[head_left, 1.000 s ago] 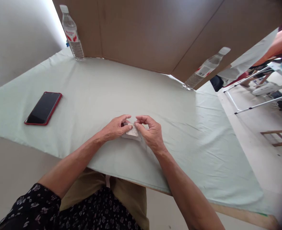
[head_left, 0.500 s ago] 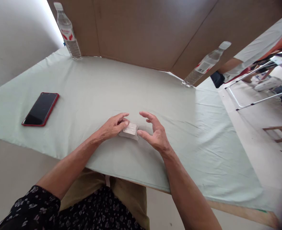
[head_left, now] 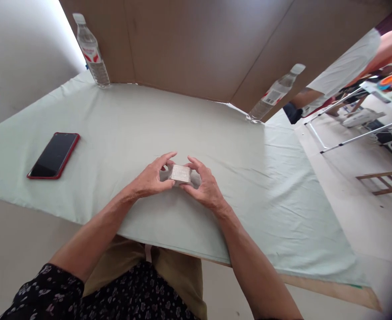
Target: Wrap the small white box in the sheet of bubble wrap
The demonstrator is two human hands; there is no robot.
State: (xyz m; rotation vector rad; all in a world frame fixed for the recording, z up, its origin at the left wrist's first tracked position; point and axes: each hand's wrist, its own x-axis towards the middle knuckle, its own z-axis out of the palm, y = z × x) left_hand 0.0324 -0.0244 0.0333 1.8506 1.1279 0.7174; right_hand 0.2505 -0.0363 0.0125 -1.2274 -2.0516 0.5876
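A small whitish block in clear wrapping (head_left: 180,174) is near the front middle of the cloth-covered table (head_left: 169,120). My left hand (head_left: 155,176) grips its left end, with the thumb at the near edge and the fingers at the far side. At the right end, my right hand (head_left: 203,183) holds it in the same way, thumb in front and fingers behind. The top face of the block shows between both hands; its ends are partly hidden by the fingers.
A phone in a red case (head_left: 54,155) lies at the left. One water bottle (head_left: 94,55) stands back left, another (head_left: 276,94) back right, against a brown cardboard panel (head_left: 189,49). Beyond the table's right side are a person's arm (head_left: 304,98) and a metal frame (head_left: 346,142).
My right hand has moved left and closed on the block's right end. My left hand now grips the left end, and the block is turned slightly. The whole view has shifted a little.
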